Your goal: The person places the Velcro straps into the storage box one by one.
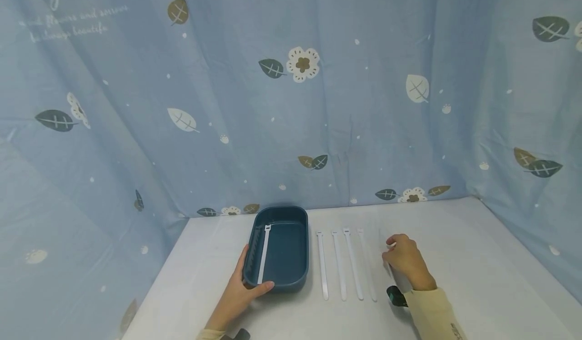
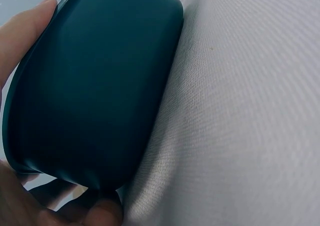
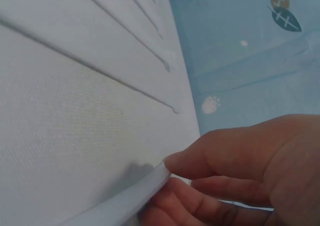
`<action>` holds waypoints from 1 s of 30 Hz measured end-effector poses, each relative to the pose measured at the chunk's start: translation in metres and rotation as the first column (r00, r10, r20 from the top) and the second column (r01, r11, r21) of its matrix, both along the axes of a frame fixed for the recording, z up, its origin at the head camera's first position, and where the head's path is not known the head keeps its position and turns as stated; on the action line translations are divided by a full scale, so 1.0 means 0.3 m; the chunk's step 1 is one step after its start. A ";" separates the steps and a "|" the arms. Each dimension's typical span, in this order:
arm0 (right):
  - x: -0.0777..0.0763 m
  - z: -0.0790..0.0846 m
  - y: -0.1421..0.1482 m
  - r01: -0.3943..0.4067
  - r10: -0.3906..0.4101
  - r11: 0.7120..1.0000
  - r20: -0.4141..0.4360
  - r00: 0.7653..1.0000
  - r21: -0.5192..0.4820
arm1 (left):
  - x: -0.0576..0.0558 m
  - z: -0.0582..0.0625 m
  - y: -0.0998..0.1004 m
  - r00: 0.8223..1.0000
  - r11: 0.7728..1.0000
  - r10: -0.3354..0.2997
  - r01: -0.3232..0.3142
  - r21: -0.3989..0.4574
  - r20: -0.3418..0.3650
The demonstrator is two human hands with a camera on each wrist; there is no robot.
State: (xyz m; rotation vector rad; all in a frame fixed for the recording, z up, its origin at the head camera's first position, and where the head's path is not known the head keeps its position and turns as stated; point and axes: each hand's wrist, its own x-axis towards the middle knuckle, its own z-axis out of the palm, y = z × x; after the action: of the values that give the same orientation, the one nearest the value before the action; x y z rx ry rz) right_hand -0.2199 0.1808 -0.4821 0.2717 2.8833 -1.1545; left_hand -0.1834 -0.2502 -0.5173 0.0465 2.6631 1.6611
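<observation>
My left hand (image 1: 240,290) grips the near left corner of a dark blue-green plastic box (image 1: 288,251), thumb over the front rim and fingers along the left side. In the left wrist view the box wall (image 2: 100,86) sits between thumb and curled fingers. Inside the box lies one white cable tie (image 1: 264,254) with a slotted head. Right of the row of ties, my right hand (image 1: 406,259) pinches another white cable tie (image 3: 135,196) between thumb and fingers; its near part slants toward the wrist.
Several white cable ties lie side by side between the box and my right hand, such as this leftmost one (image 1: 322,266), heads pointing away. They rest on a white cloth-covered table (image 1: 477,269). A blue patterned curtain (image 1: 236,102) hangs behind and along both sides.
</observation>
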 end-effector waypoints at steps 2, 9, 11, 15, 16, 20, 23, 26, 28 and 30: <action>0.002 0.003 0.004 -0.004 0.004 1.000 0.004 1.000 0.008 | 0.001 0.000 -0.001 1.000 1.000 0.001 -0.001 0.003 0.000; 0.009 0.014 0.014 -0.034 0.029 0.996 0.052 0.998 0.083 | 0.004 -0.005 0.000 1.000 1.000 0.001 -0.001 0.009 0.010; 0.011 0.017 0.017 -0.047 0.040 0.994 0.063 0.997 0.102 | 0.005 -0.006 0.000 1.000 1.000 0.004 -0.004 -0.002 0.010; 0.015 0.022 0.023 -0.065 0.058 0.993 0.076 0.995 0.098 | 0.004 -0.001 0.002 1.000 1.000 0.003 -0.003 0.000 0.009; 0.017 0.024 0.023 -0.068 0.061 0.993 0.078 0.995 0.092 | 0.004 0.000 0.002 1.000 1.000 0.002 -0.002 0.001 0.009; 0.024 0.027 0.024 -0.091 0.086 0.994 0.080 0.993 0.068 | 0.002 0.004 0.002 1.000 1.000 0.005 -0.005 -0.010 0.014; 0.028 0.030 0.023 -0.106 0.101 0.993 0.078 0.992 0.059 | 0.003 0.006 0.003 1.000 1.000 0.010 -0.010 -0.018 0.024; 0.029 0.034 0.021 -0.107 0.103 0.993 0.082 0.991 0.044 | 0.004 0.004 0.004 1.000 1.000 0.012 -0.012 -0.013 0.028; 0.028 0.035 0.019 -0.104 0.101 0.994 0.079 0.992 0.031 | 0.004 0.002 0.005 1.000 1.000 0.011 -0.010 -0.006 0.026; 0.027 0.036 0.017 -0.107 0.106 0.994 0.068 0.992 0.012 | 0.004 0.001 0.005 1.000 1.000 0.009 -0.008 -0.008 0.018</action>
State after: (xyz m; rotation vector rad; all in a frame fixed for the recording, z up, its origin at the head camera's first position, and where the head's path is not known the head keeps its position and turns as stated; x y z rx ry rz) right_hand -0.2117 0.1860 -0.4714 0.1518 2.8118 -1.0839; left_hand -0.1822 -0.2489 -0.5171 0.0198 2.6603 1.6446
